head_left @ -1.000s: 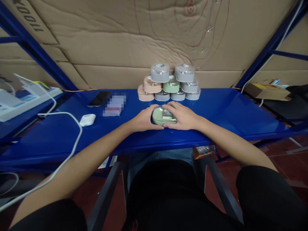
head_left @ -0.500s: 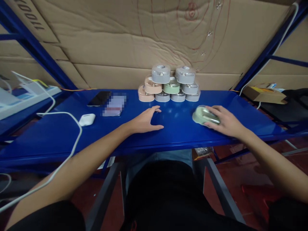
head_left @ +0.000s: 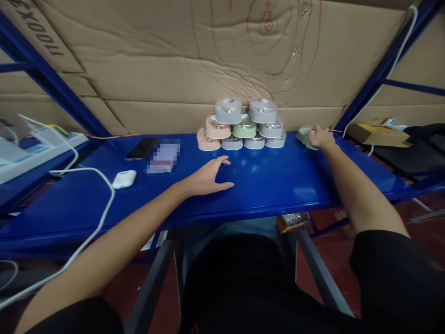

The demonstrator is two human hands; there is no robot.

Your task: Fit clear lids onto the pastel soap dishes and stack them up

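Observation:
At the back right of the blue table, my right hand (head_left: 321, 138) has its fingers closed on a pale green case (head_left: 303, 135). The hand hides much of that case, and its clear lid does not show plainly. My left hand (head_left: 206, 177) rests on the tabletop left of centre, thumb and fingers apart, holding nothing. Beyond it stands a stack of small clear-lidded cases against the cardboard, three tiers high. Two grey cases (head_left: 228, 115) form the top tier. A green case (head_left: 244, 130) sits in the middle tier, beside a peach case (head_left: 217, 131).
On the left of the table (head_left: 264, 185) lie a dark phone (head_left: 142, 148), a second phone (head_left: 162, 162) with a blurred screen, and a white earbud case (head_left: 124, 179). A white cable (head_left: 107, 204) crosses the left front. An open cardboard box (head_left: 380, 134) stands at the right.
My right hand has carried the green case from the middle right to the back right of the table. My left hand has stayed in place. The view has shifted slightly.

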